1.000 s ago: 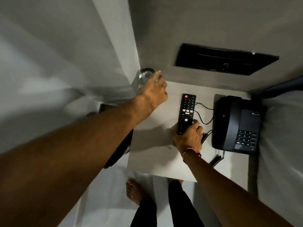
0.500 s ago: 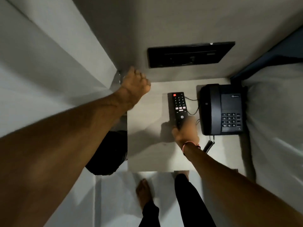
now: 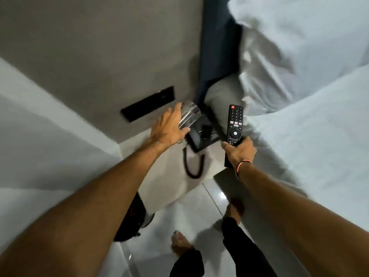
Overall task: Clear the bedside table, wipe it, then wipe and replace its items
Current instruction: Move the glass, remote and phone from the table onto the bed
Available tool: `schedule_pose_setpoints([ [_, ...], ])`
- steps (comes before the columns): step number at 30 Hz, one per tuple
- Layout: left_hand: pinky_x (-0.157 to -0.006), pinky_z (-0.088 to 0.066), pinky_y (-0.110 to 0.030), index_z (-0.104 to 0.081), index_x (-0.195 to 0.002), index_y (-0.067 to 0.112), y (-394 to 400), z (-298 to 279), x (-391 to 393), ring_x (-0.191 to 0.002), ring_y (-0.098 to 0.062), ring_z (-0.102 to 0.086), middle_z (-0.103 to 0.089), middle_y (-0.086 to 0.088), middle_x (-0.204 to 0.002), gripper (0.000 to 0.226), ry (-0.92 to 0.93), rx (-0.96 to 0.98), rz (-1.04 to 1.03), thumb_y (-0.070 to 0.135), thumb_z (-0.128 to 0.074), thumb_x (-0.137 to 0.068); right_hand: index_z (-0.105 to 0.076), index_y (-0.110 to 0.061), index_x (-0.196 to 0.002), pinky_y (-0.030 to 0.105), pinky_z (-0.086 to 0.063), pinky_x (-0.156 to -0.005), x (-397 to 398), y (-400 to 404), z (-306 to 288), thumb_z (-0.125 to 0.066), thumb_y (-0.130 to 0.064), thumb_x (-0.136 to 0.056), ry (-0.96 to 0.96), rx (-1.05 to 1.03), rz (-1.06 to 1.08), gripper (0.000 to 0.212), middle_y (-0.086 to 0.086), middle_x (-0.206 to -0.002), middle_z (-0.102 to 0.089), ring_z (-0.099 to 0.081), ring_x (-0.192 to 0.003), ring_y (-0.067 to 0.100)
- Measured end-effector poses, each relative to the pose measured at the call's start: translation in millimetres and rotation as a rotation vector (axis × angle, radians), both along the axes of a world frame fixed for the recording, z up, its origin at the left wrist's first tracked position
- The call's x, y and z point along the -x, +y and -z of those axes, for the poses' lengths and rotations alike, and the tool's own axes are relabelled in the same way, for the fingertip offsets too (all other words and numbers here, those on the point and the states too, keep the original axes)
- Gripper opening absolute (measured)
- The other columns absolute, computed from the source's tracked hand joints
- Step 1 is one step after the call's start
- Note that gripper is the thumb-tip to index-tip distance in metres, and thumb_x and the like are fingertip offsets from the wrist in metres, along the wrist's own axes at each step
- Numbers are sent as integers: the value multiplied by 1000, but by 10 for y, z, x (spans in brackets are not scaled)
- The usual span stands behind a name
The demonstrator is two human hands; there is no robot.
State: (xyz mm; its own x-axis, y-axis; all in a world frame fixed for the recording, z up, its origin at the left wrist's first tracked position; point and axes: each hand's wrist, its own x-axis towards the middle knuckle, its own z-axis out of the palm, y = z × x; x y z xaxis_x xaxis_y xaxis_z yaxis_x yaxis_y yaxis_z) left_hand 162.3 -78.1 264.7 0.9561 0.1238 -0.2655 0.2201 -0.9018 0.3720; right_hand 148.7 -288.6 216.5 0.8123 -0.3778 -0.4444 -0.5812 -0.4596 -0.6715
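I am early in the clearing: my left hand grips the glass, my right hand grips the remote; the phone sits on the desk, unwiped.

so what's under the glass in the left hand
The glass, lifted in the left hand, hangs over the black phone on the bedside table. The phone's far end is covered by glass and hand.
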Motion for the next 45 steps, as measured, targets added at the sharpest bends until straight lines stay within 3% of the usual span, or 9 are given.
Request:
schedule_pose_setpoints([
  [5,-101,-48,-46,-33,-144,23,-1316,-108,-398,-126,-32,-54,-54,-11,-138,77,-10,252,79,41,-73,-81,-71,-6,-107,38,-50,-91,7,-1156,-324,-78,-28,-75,-42,39,261,39,18,-109,-73,-64,-109,38],
  [8,-103,-47,-46,-33,-145,24,-2135,-61,-574,-126,-32,-53,-53,-11,-140,76,33,342,196,41,-72,-81,-74,-10,-92,31,-52,-76,24,-1816,-357,-76,-27,-72,-57,26,433,27,13,-93,-74,-67,-95,33],
  [12,-101,-47,-47,-33,-143,28,-3164,87,-748,-121,-29,-55,-59,-4,-133,76,56,359,296,50,-70,-80,-63,-23,-67,25,-49,-61,91,-2599,-289,-77,-31,-66,-63,-14,650,17,-6,-66,-64,-68,-71,24],
  [19,-94,-45,-41,-37,-141,27,-4542,431,-703,-121,-28,-56,-64,-1,-127,77,140,336,476,58,-68,-78,-68,-20,-83,40,-57,-76,284,-3639,-40,-73,-39,-68,99,78,825,25,-5,-72,-63,-66,-72,28],
  [24,-94,-50,-44,-42,-136,21,-5176,605,-570,-117,-29,-59,-63,-5,-127,73,188,308,539,56,-69,-78,-69,-21,-87,35,-52,-71,506,-4173,168,-74,-37,-69,199,153,839,25,-3,-77,-65,-66,-77,28],
  [31,-91,-52,-45,-47,-128,14,-5417,732,-414,-112,-29,-59,-62,-7,-121,72,214,291,534,52,-76,-75,-66,-20,-104,35,-47,-72,632,-4380,350,-77,-52,-70,265,241,707,48,2,-98,-72,-66,-97,29],
  [33,-89,-51,-43,-46,-127,12,-5422,735,-407,-114,-29,-57,-60,-8,-122,75,211,278,525,54,-77,-73,-65,-17,-108,43,-51,-83,607,-4417,324,-71,-61,-74,301,305,653,56,5,-106,-69,-61,-107,32],
  [37,-92,-47,-42,-37,-139,13,-5305,614,-467,-122,-29,-53,-52,-9,-132,91,213,267,472,69,-67,-74,-48,-16,-140,51,-37,-104,492,-4452,128,-54,-64,-88,289,445,620,71,12,-142,-48,-42,-132,34],
  [45,-80,-51,-42,-46,-133,18,-3891,578,-612,-112,-27,-56,-57,-6,-121,66,-147,121,405,68,-41,-90,-19,-22,-159,49,-11,-125,-15,-3602,-171,-41,-60,-98,9,569,171,75,15,-166,-19,-14,-154,27],
])
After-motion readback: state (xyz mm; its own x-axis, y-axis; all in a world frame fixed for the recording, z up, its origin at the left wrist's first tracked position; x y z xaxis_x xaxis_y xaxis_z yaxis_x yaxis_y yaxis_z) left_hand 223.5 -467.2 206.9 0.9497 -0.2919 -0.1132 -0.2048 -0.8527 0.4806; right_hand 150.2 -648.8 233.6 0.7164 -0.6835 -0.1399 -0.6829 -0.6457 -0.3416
